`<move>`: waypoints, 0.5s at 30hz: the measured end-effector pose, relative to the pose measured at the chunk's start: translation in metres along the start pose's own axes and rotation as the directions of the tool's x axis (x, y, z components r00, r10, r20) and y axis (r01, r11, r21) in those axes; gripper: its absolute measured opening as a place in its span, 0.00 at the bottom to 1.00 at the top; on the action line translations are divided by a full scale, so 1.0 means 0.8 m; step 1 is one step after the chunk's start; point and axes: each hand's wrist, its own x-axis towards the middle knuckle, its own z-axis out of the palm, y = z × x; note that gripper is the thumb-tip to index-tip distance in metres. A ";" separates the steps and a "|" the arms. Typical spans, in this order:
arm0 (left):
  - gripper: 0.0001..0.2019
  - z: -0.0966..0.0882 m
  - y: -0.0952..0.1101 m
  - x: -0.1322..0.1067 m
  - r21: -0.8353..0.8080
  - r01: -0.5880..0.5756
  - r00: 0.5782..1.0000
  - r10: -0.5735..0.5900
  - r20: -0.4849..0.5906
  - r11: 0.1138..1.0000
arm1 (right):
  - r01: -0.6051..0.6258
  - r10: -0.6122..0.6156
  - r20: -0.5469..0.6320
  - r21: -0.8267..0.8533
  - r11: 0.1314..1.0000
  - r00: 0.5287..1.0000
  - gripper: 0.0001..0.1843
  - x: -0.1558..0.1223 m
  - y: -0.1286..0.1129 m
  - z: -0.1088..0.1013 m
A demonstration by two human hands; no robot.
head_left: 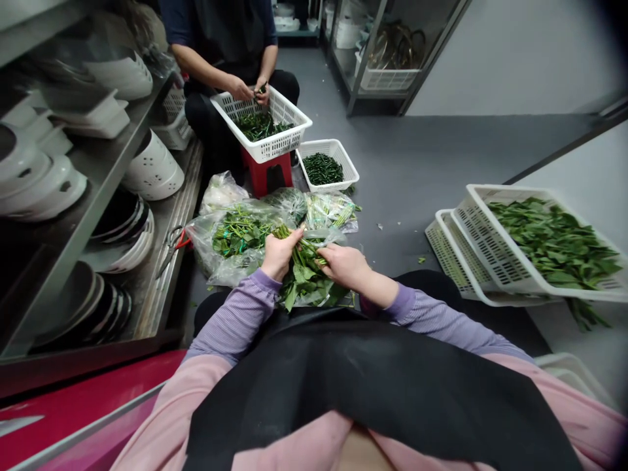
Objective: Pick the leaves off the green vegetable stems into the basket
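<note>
My left hand (277, 254) is closed round the stems of a bunch of leafy greens (305, 278) held over my lap. My right hand (344, 265) grips the same bunch from the right, fingers pinched on its stems. Just beyond the hands lie clear plastic bags of green stems (239, 234) on the grey floor. To my right a white basket (478, 222) holds picked green leaves (554, 243).
A person sits opposite, hands in a white basket of greens (287, 137) on a red stool (262, 173). A smaller white basket (349, 167) of dark greens stands beside it. Steel shelves (122, 163) with white bowls line the left; red-handled scissors (171, 243) lie on the lower shelf.
</note>
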 end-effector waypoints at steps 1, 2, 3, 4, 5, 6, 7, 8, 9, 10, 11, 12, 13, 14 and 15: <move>0.14 -0.002 0.001 0.001 -0.005 -0.010 1.000 0.010 -0.011 1.000 | 0.010 -0.010 -0.006 0.015 1.000 1.000 0.15 0.001 -0.001 0.002; 0.14 -0.003 0.003 0.002 -0.005 -0.020 1.000 0.020 -0.014 1.000 | 0.016 -0.015 -0.026 0.031 0.999 1.000 0.15 0.003 0.000 0.005; 0.14 -0.005 0.004 0.003 0.000 -0.030 1.000 0.030 -0.008 1.000 | 0.015 -0.011 -0.059 0.052 0.999 0.998 0.15 0.005 0.001 0.007; 0.14 -0.008 0.007 0.003 0.013 -0.044 0.999 0.044 0.001 0.999 | 0.011 -0.003 -0.101 0.084 0.996 0.995 0.15 0.007 0.003 0.009; 0.13 -0.010 0.009 0.004 0.030 -0.060 0.998 0.060 0.013 0.998 | 0.014 0.005 -0.143 0.133 0.991 0.990 0.14 0.010 0.005 0.012; 0.14 -0.012 0.010 0.005 0.046 -0.074 0.997 0.072 0.027 0.996 | 0.024 0.015 -0.187 0.203 0.979 0.982 0.14 0.013 0.007 0.014; 0.14 -0.014 0.011 0.006 0.051 -0.078 0.996 0.076 0.038 0.996 | 0.035 0.035 -0.228 0.297 0.954 0.973 0.13 0.017 0.008 0.016; 0.14 -0.016 0.012 0.007 0.043 -0.070 0.997 0.068 0.041 0.997 | 0.045 0.068 -0.256 0.414 0.909 0.964 0.13 0.022 0.008 0.017; 0.14 -0.017 0.013 0.009 0.022 -0.053 0.998 0.052 0.038 0.998 | 0.048 0.119 -0.266 0.544 0.838 0.957 0.12 0.027 0.006 0.018; 0.15 -0.018 0.012 0.010 -0.005 -0.033 0.999 0.033 0.032 0.999 | 0.037 0.182 -0.252 0.674 0.738 0.950 0.12 0.033 0.004 0.019; 0.15 -0.018 0.012 0.011 -0.034 -0.018 1.000 0.019 0.021 0.999 | 0.012 0.255 -0.214 0.788 0.616 0.943 0.12 0.039 0.000 0.019; 0.15 -0.018 0.012 0.012 -0.056 -0.015 1.000 0.016 0.007 0.998 | -0.023 0.323 -0.153 0.875 0.483 0.934 0.11 0.045 -0.004 0.019; 0.15 -0.017 0.013 0.013 -0.067 -0.027 1.000 0.026 -0.008 0.997 | -0.059 0.376 -0.087 0.931 0.359 0.923 0.11 0.050 -0.008 0.018; 0.15 -0.017 0.013 0.013 -0.067 -0.049 0.999 0.048 -0.021 0.997 | -0.089 0.418 -0.030 0.961 0.262 0.908 0.11 0.055 -0.012 0.018; 0.14 -0.016 0.015 0.012 -0.059 -0.077 0.997 0.076 -0.030 0.995 | -0.108 0.454 0.001 0.972 0.210 0.891 0.11 0.059 -0.014 0.018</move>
